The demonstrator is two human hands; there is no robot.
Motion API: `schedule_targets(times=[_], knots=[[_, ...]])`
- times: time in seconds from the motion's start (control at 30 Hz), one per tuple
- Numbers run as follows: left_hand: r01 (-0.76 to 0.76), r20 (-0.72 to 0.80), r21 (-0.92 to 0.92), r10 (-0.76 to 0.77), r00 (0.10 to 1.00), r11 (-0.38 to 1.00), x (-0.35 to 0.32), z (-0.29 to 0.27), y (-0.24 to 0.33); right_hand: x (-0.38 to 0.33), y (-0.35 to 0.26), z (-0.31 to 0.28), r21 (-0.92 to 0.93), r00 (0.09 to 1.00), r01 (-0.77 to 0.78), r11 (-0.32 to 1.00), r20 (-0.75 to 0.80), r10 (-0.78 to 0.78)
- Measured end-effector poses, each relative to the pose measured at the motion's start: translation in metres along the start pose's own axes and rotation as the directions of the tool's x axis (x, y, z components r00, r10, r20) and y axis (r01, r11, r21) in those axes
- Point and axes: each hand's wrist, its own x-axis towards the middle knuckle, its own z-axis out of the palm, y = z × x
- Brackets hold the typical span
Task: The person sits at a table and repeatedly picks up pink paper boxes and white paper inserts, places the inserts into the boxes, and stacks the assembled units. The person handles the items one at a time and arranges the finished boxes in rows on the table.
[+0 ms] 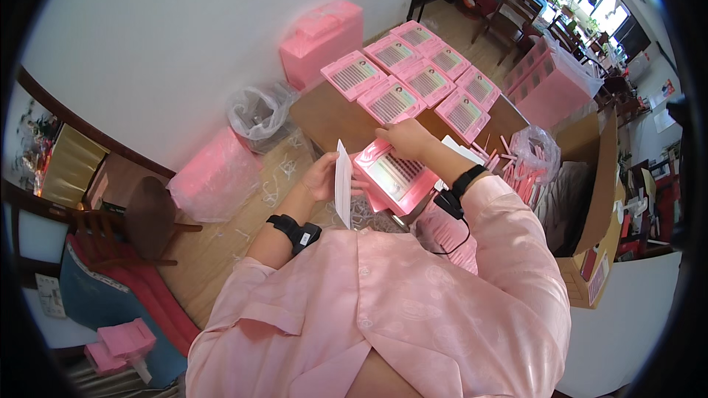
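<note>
Pink plastic runs through everything before you, so work across from your left. Your left hand (pixel 322 177) pinches a thin white card sheet (pixel 343 183), held upright on its edge, just left of the open pink plastic tray with dark rows under a clear face (pixel 394 175). Keep that sheet steady and close beside the tray. Your right hand (pixel 406 138) lies flat on the tray's far edge, fingers pressed down rather than gripping; I judge an even press there will stop the tray sliding on the brown cardboard worktop (pixel 332 119). So the tray sits between your two hands, touching the right. Beyond it lie finished pink trays in two rows (pixel 413 77), with loose pink strips (pixel 501 158) to the right.
</note>
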Motion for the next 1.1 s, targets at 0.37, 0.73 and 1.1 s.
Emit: schedule_targets(times=[0.37, 0.73, 1.1], knots=[[-0.166, 0.089, -0.156, 0.182, 0.979, 0.974, -0.018, 0.037, 0.016, -0.02, -0.013, -0.014, 0.132, 0.975, -0.174, 0.976, -0.115, 0.189], [-0.161, 0.21, -0.172, 0.196, 0.958, 0.972, -0.001, 0.046, 0.019, -0.032, -0.019, -0.028, 0.116, 0.968, -0.172, 0.978, -0.163, 0.19], [-0.025, -0.006, 0.39, 0.03, 1.0, 0.92, 0.055, 0.035, 0.041, -0.05, -0.026, -0.05, 0.023, 0.991, -0.104, 0.994, -0.082, 0.106]])
